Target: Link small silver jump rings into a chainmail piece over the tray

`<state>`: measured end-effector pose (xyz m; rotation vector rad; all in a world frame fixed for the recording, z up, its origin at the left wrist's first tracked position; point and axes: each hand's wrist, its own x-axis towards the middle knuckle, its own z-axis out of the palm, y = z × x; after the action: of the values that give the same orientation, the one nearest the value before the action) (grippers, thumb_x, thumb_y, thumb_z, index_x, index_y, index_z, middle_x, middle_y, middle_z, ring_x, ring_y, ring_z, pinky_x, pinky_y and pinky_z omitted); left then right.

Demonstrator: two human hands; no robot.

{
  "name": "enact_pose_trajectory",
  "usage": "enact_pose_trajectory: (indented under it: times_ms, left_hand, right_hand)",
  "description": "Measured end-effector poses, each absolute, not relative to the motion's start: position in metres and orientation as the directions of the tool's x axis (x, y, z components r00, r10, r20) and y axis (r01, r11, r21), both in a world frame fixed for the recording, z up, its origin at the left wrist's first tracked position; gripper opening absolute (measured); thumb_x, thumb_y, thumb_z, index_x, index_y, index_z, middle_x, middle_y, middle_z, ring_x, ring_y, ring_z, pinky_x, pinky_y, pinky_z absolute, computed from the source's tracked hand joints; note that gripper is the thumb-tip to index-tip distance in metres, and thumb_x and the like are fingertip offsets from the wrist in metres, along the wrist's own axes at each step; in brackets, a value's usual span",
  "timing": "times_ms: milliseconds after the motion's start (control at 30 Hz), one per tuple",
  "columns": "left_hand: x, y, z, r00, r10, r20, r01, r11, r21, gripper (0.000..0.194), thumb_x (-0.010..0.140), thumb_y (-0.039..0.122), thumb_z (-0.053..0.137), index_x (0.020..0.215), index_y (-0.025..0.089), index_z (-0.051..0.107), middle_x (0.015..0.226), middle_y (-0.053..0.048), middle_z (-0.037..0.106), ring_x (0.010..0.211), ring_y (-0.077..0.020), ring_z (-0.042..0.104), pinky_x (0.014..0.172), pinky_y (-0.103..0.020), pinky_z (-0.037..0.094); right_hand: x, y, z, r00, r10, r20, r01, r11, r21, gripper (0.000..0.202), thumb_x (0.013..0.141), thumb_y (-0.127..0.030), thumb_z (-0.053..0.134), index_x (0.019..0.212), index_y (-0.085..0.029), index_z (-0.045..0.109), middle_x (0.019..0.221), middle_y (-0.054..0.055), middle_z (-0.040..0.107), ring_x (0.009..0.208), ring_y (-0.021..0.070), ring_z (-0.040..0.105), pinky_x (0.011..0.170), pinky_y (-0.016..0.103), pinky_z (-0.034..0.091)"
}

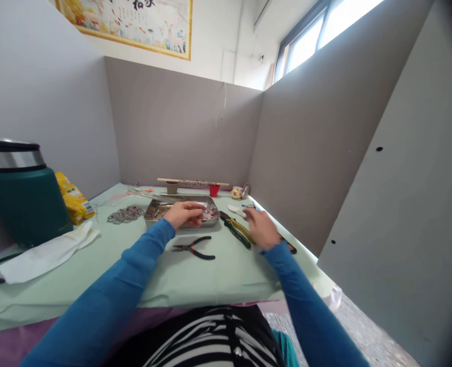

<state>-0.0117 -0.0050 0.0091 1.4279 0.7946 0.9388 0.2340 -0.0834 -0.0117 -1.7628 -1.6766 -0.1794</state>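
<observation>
My left hand (185,214) hovers over the metal tray (148,220), its fingers pinched together; what they hold, if anything, is too small to make out. Small beads (210,213) lie in the tray's right part. My right hand (261,228), blurred, is to the right, over the handles side of the yellow-and-green pliers (238,232); its fingertips are smeared by motion. Black-handled pliers (195,248) lie open on the cloth in front of the tray. A dark flat object (292,248) shows partly beside my right wrist.
A green flask (23,199), yellow packet (73,199) and white cloth (46,255) stand or lie left. Beaded chain (125,214) lies left of the tray. Behind are a red cup (214,191), a brown cup (172,187) and a stick (165,180). Partitions surround the table.
</observation>
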Motion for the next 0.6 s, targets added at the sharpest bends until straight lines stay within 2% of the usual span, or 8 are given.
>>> enact_pose_trajectory:
  times_ms: [100, 167, 267, 367, 433, 500, 600]
  left_hand:
    - [-0.013, -0.004, 0.01, 0.436, 0.895, 0.096, -0.034, -0.091, 0.995, 0.043, 0.061, 0.027, 0.075, 0.098, 0.008, 0.063, 0.074, -0.009, 0.068, 0.054, -0.0147, 0.062, 0.058, -0.031, 0.054]
    - [-0.014, -0.003, 0.009, 0.438, 0.893, 0.106, -0.029, -0.103, 0.994, 0.045, 0.061, 0.028, 0.076, 0.099, 0.008, 0.063, 0.075, -0.01, 0.068, 0.055, -0.0147, 0.062, 0.058, -0.031, 0.054]
    - [-0.015, 0.0, 0.007, 0.442, 0.89, 0.11, -0.025, -0.11, 0.994, 0.047, 0.06, 0.03, 0.076, 0.1, 0.009, 0.063, 0.075, -0.009, 0.068, 0.055, -0.0147, 0.062, 0.058, -0.031, 0.054]
    - [-0.015, 0.001, 0.007, 0.447, 0.889, 0.105, -0.009, -0.112, 0.994, 0.049, 0.059, 0.032, 0.076, 0.101, 0.009, 0.063, 0.077, -0.009, 0.068, 0.054, -0.0142, 0.061, 0.059, -0.031, 0.053]
    - [-0.015, 0.001, 0.007, 0.45, 0.887, 0.101, 0.004, -0.116, 0.993, 0.049, 0.06, 0.032, 0.076, 0.101, 0.009, 0.063, 0.076, -0.009, 0.067, 0.054, -0.0141, 0.061, 0.058, -0.031, 0.053]
    - [-0.014, -0.001, 0.008, 0.45, 0.887, 0.103, 0.006, -0.118, 0.993, 0.048, 0.06, 0.032, 0.076, 0.1, 0.009, 0.063, 0.075, -0.008, 0.067, 0.054, -0.0141, 0.061, 0.057, -0.03, 0.053]
    - [-0.013, -0.003, 0.009, 0.433, 0.895, 0.106, -0.007, -0.114, 0.993, 0.045, 0.059, 0.032, 0.076, 0.096, 0.009, 0.062, 0.074, -0.008, 0.067, 0.054, -0.0143, 0.061, 0.057, -0.03, 0.053]
  right_hand:
    - [0.292, -0.111, -0.015, 0.242, 0.92, 0.309, 0.959, -0.179, -0.218, 0.044, 0.078, -0.015, 0.046, 0.12, -0.026, 0.053, 0.094, 0.01, 0.062, 0.095, 0.0244, 0.054, 0.074, 0.03, 0.038]
    - [0.313, -0.121, -0.02, 0.314, 0.918, 0.241, 0.948, -0.289, -0.132, 0.047, 0.079, -0.016, 0.045, 0.124, -0.026, 0.049, 0.098, 0.012, 0.06, 0.089, 0.0249, 0.055, 0.073, 0.032, 0.038]
    - [0.321, -0.117, -0.025, 0.269, 0.944, 0.193, 0.963, -0.266, -0.039, 0.046, 0.078, -0.016, 0.045, 0.123, -0.024, 0.05, 0.098, 0.014, 0.058, 0.091, 0.0251, 0.055, 0.076, 0.032, 0.036]
    - [0.313, -0.097, -0.021, 0.213, 0.963, 0.164, 0.977, -0.213, -0.018, 0.048, 0.075, -0.013, 0.049, 0.122, -0.022, 0.05, 0.1, 0.013, 0.059, 0.095, 0.0254, 0.054, 0.078, 0.031, 0.036]
    - [0.301, -0.083, -0.015, 0.213, 0.955, 0.207, 0.977, -0.205, -0.059, 0.044, 0.078, -0.015, 0.047, 0.122, -0.02, 0.051, 0.098, 0.014, 0.061, 0.096, 0.0256, 0.055, 0.078, 0.032, 0.036]
    - [0.281, -0.074, -0.007, 0.218, 0.912, 0.347, 0.972, -0.171, -0.162, 0.039, 0.084, -0.021, 0.042, 0.121, -0.02, 0.052, 0.098, 0.014, 0.062, 0.096, 0.0242, 0.056, 0.079, 0.032, 0.037]
    - [0.232, -0.066, 0.002, 0.122, 0.868, 0.481, 0.937, 0.06, -0.345, 0.033, 0.087, -0.029, 0.04, 0.112, -0.02, 0.059, 0.103, 0.01, 0.064, 0.095, 0.0208, 0.057, 0.08, 0.029, 0.038]
